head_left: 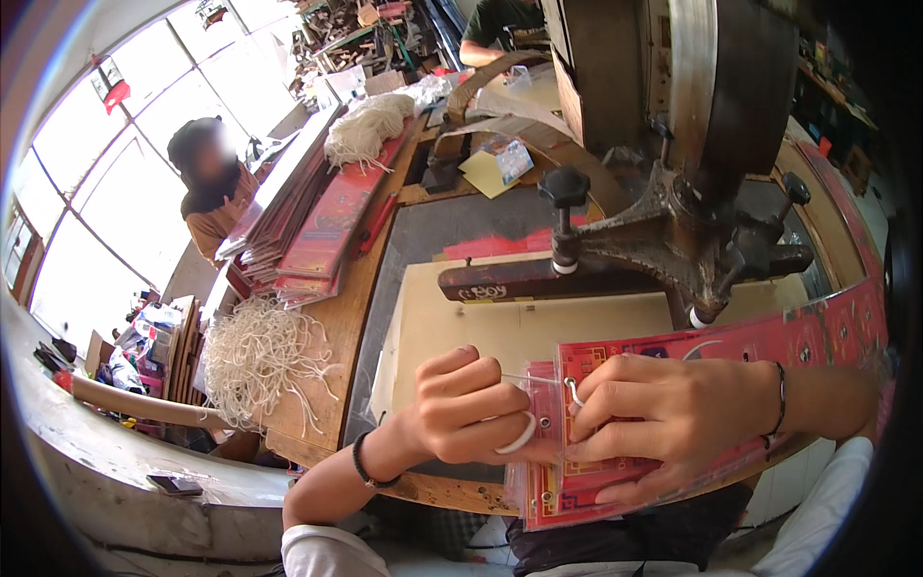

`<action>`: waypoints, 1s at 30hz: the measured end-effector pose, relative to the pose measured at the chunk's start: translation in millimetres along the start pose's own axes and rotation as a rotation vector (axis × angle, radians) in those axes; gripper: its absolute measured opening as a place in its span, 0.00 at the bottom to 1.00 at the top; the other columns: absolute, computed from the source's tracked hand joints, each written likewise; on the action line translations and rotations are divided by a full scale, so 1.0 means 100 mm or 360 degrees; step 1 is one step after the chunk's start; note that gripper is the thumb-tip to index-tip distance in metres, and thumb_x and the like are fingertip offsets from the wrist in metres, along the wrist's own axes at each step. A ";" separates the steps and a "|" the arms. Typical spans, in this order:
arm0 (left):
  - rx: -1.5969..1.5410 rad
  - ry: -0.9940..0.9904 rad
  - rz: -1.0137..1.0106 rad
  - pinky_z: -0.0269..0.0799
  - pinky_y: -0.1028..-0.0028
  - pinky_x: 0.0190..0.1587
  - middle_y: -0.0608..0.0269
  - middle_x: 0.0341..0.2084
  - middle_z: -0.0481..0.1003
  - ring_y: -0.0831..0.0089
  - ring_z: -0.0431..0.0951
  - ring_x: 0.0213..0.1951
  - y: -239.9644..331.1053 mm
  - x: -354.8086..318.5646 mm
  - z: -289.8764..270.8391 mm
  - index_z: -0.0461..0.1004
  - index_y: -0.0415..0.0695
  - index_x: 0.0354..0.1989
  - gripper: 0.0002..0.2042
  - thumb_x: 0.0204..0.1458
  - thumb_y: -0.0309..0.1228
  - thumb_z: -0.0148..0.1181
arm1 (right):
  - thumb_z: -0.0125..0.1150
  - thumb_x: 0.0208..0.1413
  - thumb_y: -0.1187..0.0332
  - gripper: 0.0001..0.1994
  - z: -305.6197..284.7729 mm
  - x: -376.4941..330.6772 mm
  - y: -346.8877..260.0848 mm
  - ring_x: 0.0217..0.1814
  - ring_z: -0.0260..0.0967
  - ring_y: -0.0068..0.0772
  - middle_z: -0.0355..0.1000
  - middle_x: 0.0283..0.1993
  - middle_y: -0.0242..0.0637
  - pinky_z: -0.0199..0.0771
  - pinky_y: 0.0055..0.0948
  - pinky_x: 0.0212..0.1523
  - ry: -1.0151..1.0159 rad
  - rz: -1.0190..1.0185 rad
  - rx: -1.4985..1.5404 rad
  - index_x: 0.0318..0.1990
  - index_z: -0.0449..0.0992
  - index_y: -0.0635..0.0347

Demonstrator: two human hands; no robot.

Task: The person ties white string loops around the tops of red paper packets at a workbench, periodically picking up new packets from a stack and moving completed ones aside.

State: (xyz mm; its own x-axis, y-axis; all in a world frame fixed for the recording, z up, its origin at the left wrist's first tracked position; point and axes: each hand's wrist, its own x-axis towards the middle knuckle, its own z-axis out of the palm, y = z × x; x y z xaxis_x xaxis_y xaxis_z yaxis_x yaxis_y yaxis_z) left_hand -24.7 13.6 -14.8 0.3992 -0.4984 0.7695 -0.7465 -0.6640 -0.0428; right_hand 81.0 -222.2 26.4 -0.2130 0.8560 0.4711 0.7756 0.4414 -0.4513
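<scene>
My left hand [471, 409] is closed round a white cord [520, 435], which curves in a loop by its fingers. A thin stretch of cord runs across to a metal eyelet near the left edge of a red printed plastic sheet [711, 351]. My right hand [654, 423] lies over that sheet and the stack beneath it, gripping it with bent fingers. Its upper fingers sit right beside the cord at the eyelet. More red sheets with eyelets [544, 423] stick out between the hands. The right fingertips are partly hidden.
A heap of white cords [264, 361] hangs over the table's left edge. Behind it lie stacked red sheets [332, 226] with another cord bundle [370, 125] on top. A heavy metal press [673, 231] stands ahead. One person [216, 192] is at left, another [500, 29] at the back.
</scene>
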 end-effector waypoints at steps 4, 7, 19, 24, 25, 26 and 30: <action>-0.0097 -0.0079 -0.0113 0.53 0.74 0.23 0.76 0.19 0.67 0.76 0.62 0.19 0.04 0.05 -0.01 0.73 0.51 0.19 0.14 0.35 0.38 0.77 | 0.69 0.46 0.67 0.13 0.00 0.01 -0.05 0.46 0.69 0.38 0.69 0.41 0.38 0.73 0.34 0.51 -0.0026 -0.0046 -0.0079 0.38 0.76 0.62; -0.0237 -0.0077 -0.0227 0.54 0.74 0.24 0.75 0.20 0.68 0.75 0.63 0.20 0.08 0.07 -0.02 0.75 0.51 0.20 0.14 0.33 0.38 0.78 | 0.66 0.49 0.65 0.14 0.02 0.00 -0.08 0.44 0.70 0.35 0.69 0.40 0.39 0.74 0.31 0.45 0.0021 -0.0141 -0.0334 0.40 0.77 0.64; -0.0769 -0.0273 -0.0648 0.56 0.70 0.36 0.74 0.25 0.72 0.73 0.66 0.30 0.15 0.13 -0.07 0.82 0.49 0.26 0.13 0.33 0.37 0.79 | 0.63 0.52 0.63 0.16 -0.06 -0.03 -0.20 0.44 0.73 0.33 0.72 0.39 0.39 0.73 0.27 0.40 0.0045 -0.0201 -0.0580 0.44 0.78 0.66; -0.0960 -0.0367 -0.0696 0.54 0.70 0.40 0.77 0.25 0.72 0.74 0.65 0.31 0.10 0.10 -0.06 0.83 0.50 0.26 0.11 0.36 0.37 0.78 | 0.64 0.51 0.64 0.16 0.03 -0.05 -0.13 0.46 0.73 0.34 0.72 0.38 0.38 0.75 0.29 0.40 0.0135 -0.0219 -0.0519 0.45 0.78 0.66; -0.0980 -0.0381 -0.0704 0.53 0.70 0.41 0.77 0.25 0.72 0.74 0.65 0.31 0.11 0.10 -0.06 0.83 0.50 0.26 0.10 0.36 0.36 0.78 | 0.65 0.51 0.64 0.16 0.03 -0.05 -0.13 0.45 0.73 0.34 0.72 0.38 0.37 0.76 0.29 0.40 0.0154 -0.0219 -0.0505 0.44 0.78 0.66; -0.1000 -0.0395 -0.0712 0.53 0.70 0.42 0.77 0.25 0.72 0.74 0.65 0.31 0.12 0.10 -0.06 0.83 0.50 0.26 0.10 0.37 0.36 0.78 | 0.65 0.51 0.64 0.16 0.04 -0.06 -0.12 0.45 0.73 0.34 0.72 0.38 0.37 0.76 0.28 0.40 0.0166 -0.0224 -0.0504 0.44 0.78 0.66; -0.0976 -0.0407 -0.0745 0.52 0.70 0.43 0.77 0.25 0.72 0.74 0.65 0.32 0.15 0.13 -0.07 0.82 0.50 0.26 0.09 0.38 0.34 0.77 | 0.65 0.51 0.65 0.15 0.07 -0.07 -0.11 0.44 0.74 0.33 0.72 0.37 0.36 0.76 0.28 0.39 0.0206 -0.0245 -0.0489 0.43 0.78 0.66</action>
State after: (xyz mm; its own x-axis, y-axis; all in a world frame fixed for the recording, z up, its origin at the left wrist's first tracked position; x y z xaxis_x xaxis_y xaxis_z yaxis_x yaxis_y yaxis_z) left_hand -34.5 1.5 -0.8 0.7961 -0.4060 0.4488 -0.6014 -0.4484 0.6612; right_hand 70.5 -231.2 22.9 -0.2797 0.7360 0.6165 0.8868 0.4441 -0.1279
